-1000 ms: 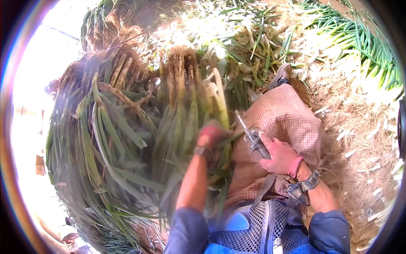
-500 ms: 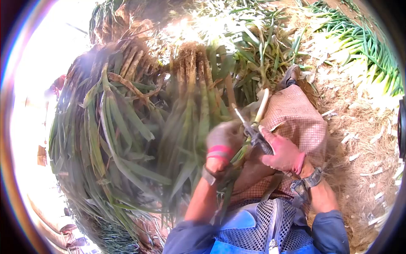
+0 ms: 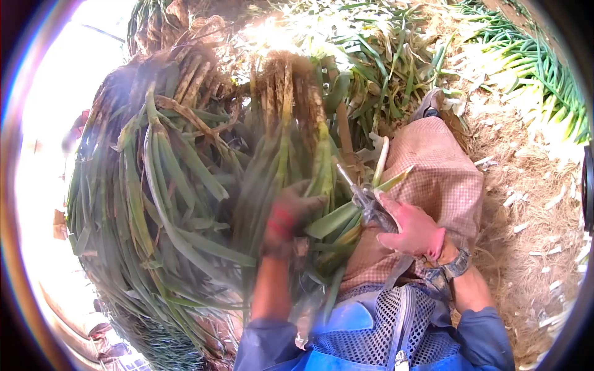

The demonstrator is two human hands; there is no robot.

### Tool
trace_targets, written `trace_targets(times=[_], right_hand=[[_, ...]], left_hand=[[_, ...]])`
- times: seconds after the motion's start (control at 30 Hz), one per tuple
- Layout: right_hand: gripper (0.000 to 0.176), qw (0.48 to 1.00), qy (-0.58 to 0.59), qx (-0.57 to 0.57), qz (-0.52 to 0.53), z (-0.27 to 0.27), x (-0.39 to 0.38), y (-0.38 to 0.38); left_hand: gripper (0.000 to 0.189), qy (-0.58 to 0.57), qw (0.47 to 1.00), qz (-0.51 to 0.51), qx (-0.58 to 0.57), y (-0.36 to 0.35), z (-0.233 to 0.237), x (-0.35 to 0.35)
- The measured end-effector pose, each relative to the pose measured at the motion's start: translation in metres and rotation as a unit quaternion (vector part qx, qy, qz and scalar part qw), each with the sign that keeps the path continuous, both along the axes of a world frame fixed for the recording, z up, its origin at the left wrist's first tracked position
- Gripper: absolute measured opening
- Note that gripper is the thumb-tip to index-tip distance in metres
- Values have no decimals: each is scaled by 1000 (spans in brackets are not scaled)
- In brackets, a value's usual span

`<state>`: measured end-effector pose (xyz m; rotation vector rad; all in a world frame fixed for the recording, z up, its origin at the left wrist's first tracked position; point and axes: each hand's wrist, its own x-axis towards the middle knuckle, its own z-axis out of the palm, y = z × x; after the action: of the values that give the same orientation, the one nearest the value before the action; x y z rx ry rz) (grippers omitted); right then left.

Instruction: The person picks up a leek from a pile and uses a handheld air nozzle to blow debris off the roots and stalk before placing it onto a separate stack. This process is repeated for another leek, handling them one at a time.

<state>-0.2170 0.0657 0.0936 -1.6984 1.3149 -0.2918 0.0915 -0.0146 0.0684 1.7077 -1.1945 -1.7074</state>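
Note:
My left hand (image 3: 291, 213), in a grey and red glove, is at the green leaves of the heap of long green onions (image 3: 179, 167). Its fingertips overlap a standing stalk (image 3: 322, 154), and motion blurs them. My right hand (image 3: 411, 230), in a pink glove, lies over my thigh, closed on a slim tool with a metal tip and a dark grip (image 3: 371, 209). Beside that tool, a pale-stemmed green onion (image 3: 382, 159) points away from me, with cut leaves (image 3: 340, 219) just to its left.
Checkered cloth (image 3: 427, 161) covers my leg, and a shoe (image 3: 428, 104) shows beyond it. Cleaned green onions (image 3: 538, 80) lie in a row at the far right. Dry roots and white scraps (image 3: 526, 229) litter the ground. Loose leaves (image 3: 377, 55) are piled at the back.
My left hand has moved left, away from the tool and my right hand, to the onion heap. The right hand stays nearly in place, still holding the tool.

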Motion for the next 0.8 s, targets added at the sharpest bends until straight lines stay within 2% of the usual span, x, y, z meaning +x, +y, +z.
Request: trace_targets(times=[0.07,0.1,0.17,0.23,0.3,0.37,0.43,0.47,0.5,0.53,0.57,0.63,0.77,0.8], right_hand=[[95,1000,-25,-17,8,1,0,2],[95,1000,17,17,-3,9,2,0],[95,997,61,51,-13,15,1,-1],[94,996,27,69,59,16,0,2],[94,995,56,66,52,17,8,-2],[94,993,85,65,44,13,10,-3],[95,995,56,55,64,1,12,-7],[95,995,54,56,63,-2,15,-11],[93,996,58,43,45,-3,19,-17],[92,997,62,31,28,-2,23,-23],[92,997,63,31,28,0,26,-33],[89,993,109,43,17,6,32,-59],[88,996,92,-13,0,-5,37,-94],[86,995,104,6,-1,-4,38,-103]], left_hand=[[49,-7,999,39,11,4,-30,6],[48,-15,997,76,19,7,-46,9],[43,-16,995,95,24,8,-36,2],[41,-16,994,106,17,11,-37,5],[40,-12,994,106,8,10,-54,13],[40,-8,995,104,1,11,-51,10],[44,-94,990,107,-23,15,-43,2],[44,-96,990,105,-22,21,-38,-3],[45,-267,945,63,-180,31,-35,-9],[46,-423,845,18,-327,36,-31,-14],[46,-422,845,18,-327,35,-23,-19],[47,-434,784,-15,-443,32,-9,-25],[44,-452,801,-76,-384,27,-15,-36],[45,-474,795,-94,-367,23,-18,-38]])
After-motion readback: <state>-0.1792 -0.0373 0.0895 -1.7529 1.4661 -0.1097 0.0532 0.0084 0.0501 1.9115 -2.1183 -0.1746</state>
